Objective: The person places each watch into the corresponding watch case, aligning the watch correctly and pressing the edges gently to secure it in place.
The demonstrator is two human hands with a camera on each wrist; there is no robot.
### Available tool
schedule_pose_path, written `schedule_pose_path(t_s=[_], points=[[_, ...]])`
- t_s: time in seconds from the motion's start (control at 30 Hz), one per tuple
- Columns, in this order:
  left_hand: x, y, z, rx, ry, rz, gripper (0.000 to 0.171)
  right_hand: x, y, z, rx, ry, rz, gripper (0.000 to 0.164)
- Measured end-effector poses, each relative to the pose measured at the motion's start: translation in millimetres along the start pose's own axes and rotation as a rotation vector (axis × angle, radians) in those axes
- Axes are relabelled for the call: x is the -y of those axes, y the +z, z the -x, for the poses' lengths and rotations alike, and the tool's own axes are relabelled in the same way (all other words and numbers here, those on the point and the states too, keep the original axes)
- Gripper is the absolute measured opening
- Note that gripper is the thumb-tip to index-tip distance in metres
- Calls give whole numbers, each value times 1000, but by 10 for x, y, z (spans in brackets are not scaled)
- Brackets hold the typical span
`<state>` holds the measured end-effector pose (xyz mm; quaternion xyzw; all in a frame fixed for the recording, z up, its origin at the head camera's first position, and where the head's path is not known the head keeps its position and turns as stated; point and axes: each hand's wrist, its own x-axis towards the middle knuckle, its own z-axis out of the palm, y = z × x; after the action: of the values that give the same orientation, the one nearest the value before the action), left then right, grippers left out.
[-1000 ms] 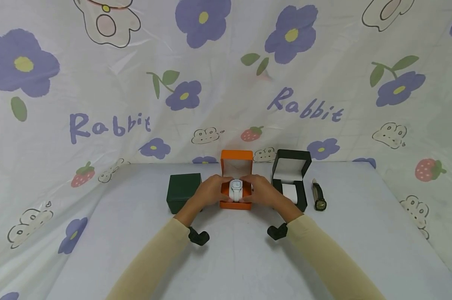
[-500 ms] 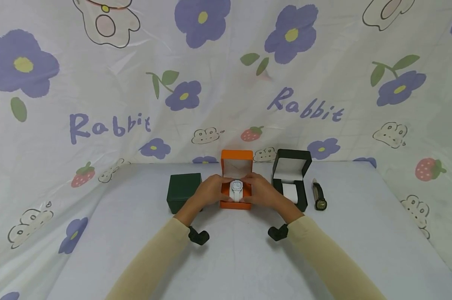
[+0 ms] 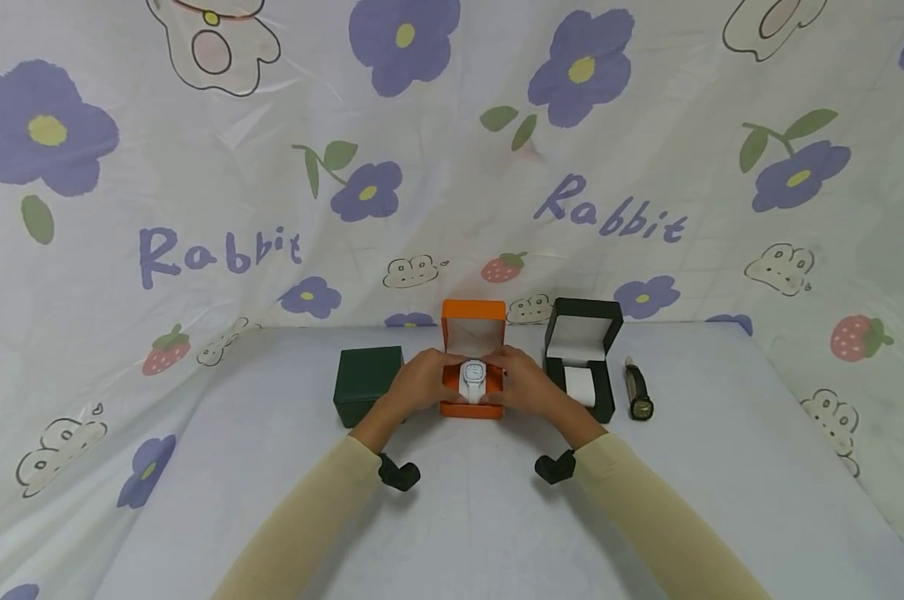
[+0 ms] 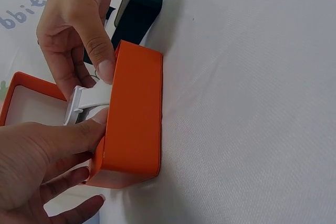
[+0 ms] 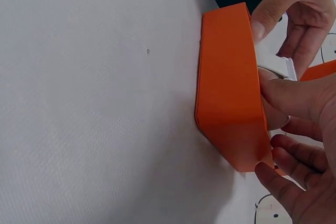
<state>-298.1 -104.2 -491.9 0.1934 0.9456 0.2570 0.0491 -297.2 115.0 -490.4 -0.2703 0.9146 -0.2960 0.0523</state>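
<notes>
A white wristwatch (image 3: 473,372), wrapped round a cushion, sits upright in the open orange watch box (image 3: 471,412). My left hand (image 3: 420,381) grips it from the left, the thumb at the front of the strap and fingers round toward the back. From the other side my right hand (image 3: 525,383) holds it in the same way. The left wrist view shows the watch strap (image 4: 96,97) between both thumbs, just inside the front wall. In the right wrist view the orange box (image 5: 231,72) stands on the table, its fingers-side opening partly hidden by the hands.
Left of the orange box is a closed dark green box (image 3: 365,379). An open black watch box (image 3: 606,392) with a white cushion (image 3: 580,386) stands at the right. Beyond it lies a dark-strapped watch (image 3: 638,396) on the white table (image 3: 466,517). A patterned cloth (image 3: 437,183) hangs behind.
</notes>
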Motion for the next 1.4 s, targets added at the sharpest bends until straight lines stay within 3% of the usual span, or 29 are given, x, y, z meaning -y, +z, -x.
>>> schedule_pose_path(t_s=[0.47, 0.57, 0.7, 0.8, 0.97, 1.2, 1.3, 1.4], points=[[18, -14, 8, 2, 116, -5, 61, 68, 3, -27, 29, 19, 57, 71], [-5, -26, 33, 2, 102, -13, 61, 71, -6, -25, 39, 21, 49, 72], [-56, -51, 116, -27, 11, 4, 67, 86, -51, 6, 24, 19, -5, 67], [-115, -62, 216, -79, -63, 101, 74, 116, -139, 39, -40, -2, -62, 55], [-178, -2, 353, -156, -91, 253, 89, 208, -353, 54, -245, -68, -74, 32], [-75, 227, 408, -163, -158, 369, 114, 297, -604, -5, -531, -100, -77, 24], [-23, 305, 422, -157, -169, 406, 116, 270, -640, -66, -568, -75, -86, 24], [0, 348, 442, -155, -175, 443, 112, 227, -634, -123, -519, -13, -137, 29]])
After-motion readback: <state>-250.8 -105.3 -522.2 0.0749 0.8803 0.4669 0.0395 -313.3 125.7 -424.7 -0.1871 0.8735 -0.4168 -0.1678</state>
